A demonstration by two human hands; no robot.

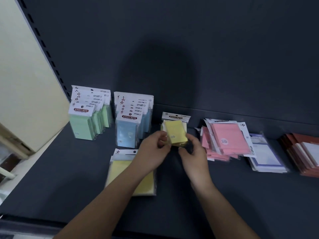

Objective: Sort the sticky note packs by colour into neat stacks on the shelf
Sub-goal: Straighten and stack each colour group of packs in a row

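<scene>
Left hand (152,149) and right hand (191,152) gripping yellow pack (176,132) between them

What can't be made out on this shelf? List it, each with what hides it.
1. Large yellow pack, head view: right part hidden under the left forearm.
2. Held yellow pack: lower edge covered by the left hand and right hand.
3. Red stack: cut off by the right frame edge.
4. Pink pile: label print blurred, too small.

green packs (87,118), blue packs (132,118), pink packs (227,140)
</scene>
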